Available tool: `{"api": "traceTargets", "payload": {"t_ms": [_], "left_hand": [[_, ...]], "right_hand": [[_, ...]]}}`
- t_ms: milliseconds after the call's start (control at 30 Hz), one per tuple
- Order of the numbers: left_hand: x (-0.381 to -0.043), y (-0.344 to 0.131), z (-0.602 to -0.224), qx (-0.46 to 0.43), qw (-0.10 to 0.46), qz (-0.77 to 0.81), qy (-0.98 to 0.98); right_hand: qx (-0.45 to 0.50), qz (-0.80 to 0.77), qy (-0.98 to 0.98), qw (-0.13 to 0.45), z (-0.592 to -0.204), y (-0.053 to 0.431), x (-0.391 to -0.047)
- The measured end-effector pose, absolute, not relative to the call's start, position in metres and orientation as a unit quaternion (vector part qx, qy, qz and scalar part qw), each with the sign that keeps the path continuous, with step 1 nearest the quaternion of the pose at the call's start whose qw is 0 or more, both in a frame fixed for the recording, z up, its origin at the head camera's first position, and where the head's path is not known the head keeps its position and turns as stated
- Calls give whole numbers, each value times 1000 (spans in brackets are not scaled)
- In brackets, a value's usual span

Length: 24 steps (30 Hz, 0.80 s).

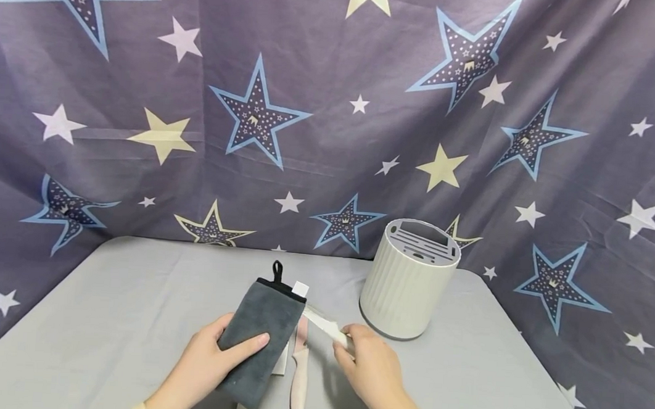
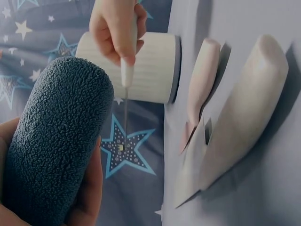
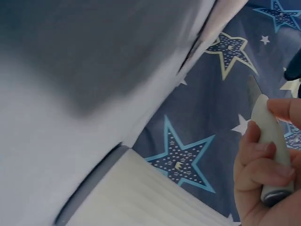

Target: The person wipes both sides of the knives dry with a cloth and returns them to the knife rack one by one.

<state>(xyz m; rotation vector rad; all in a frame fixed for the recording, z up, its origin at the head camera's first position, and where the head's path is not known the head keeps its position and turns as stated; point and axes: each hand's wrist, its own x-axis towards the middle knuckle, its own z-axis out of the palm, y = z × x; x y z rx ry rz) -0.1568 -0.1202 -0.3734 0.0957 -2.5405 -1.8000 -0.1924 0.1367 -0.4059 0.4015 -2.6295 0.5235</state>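
My left hand (image 1: 205, 352) grips a folded dark grey towel (image 1: 262, 334), thumb lying across its front; a black loop and white tag stick out at its top. A small knife (image 3: 270, 127) with a cream handle is held by my right hand (image 1: 372, 361), fingers curled round the handle. Its blade points toward the towel's upper right edge in the head view; whether they touch I cannot tell. On the table under the towel lie a pink-bladed knife (image 1: 298, 385) and a larger pale-handled knife (image 2: 244, 113), partly hidden in the head view.
A cream ribbed knife block (image 1: 406, 289) with a slotted grey top stands at the back right, beyond my right hand. The grey-covered table (image 1: 105, 316) meets a star-patterned curtain (image 1: 318, 167) behind and at the sides.
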Motion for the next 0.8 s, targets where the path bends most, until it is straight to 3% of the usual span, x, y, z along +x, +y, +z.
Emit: {"api": "traceTargets", "payload": {"t_ms": [200,467,800], "left_hand": [[-158,-110,-376,13,8,-613,-790],[-159,-98,-377,-17,-44,-663,-747],[-160,-87,-378,-39,-56,-680,-730]], "right_hand": [[173,187,-937,240,-404,131,-186],[192,197,-927,254,-404,126,-182],[206,228,-921,241,-403,122,-176]]}}
